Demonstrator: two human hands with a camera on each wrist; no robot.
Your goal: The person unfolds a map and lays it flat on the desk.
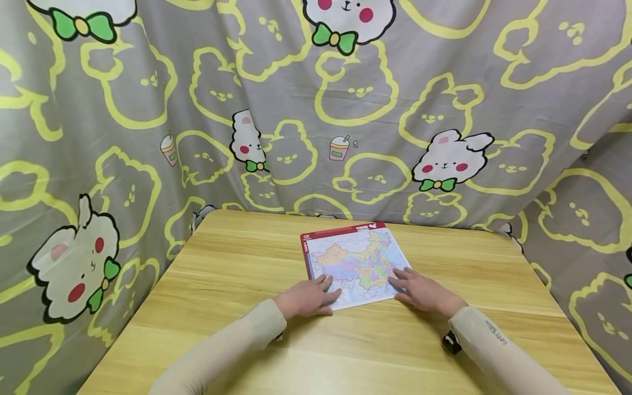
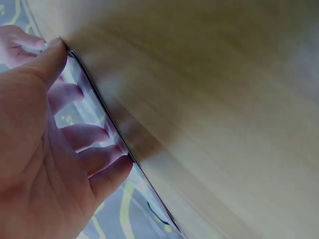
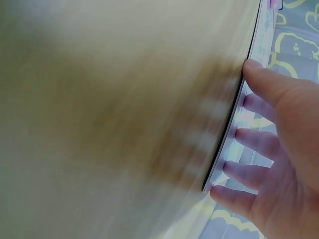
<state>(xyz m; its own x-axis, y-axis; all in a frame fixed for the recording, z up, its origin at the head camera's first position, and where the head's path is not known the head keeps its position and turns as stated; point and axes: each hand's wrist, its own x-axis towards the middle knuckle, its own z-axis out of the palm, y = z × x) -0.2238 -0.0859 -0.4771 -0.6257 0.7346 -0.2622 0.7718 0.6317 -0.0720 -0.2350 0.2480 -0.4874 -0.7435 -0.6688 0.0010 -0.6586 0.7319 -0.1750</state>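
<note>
A flat map board (image 1: 357, 258) with a red border lies on the wooden table (image 1: 222, 274), near its middle. My left hand (image 1: 308, 296) rests on the board's near left corner with its fingers spread flat. My right hand (image 1: 419, 291) lies the same way on the near right corner. In the left wrist view the fingers (image 2: 82, 134) lie on the glossy board (image 2: 97, 112) and the thumb touches its edge. The right wrist view shows the right hand's fingers (image 3: 254, 139) spread on the board (image 3: 249, 117), thumb at its edge beside the table (image 3: 124, 124). Neither hand holds anything.
A grey cloth (image 1: 316, 109) printed with yellow outlines and white bunnies hangs behind the table and down both sides. The table's far edge runs just behind the board. A small black device (image 1: 450, 341) sits at my right wrist. Both arms wear beige sleeves.
</note>
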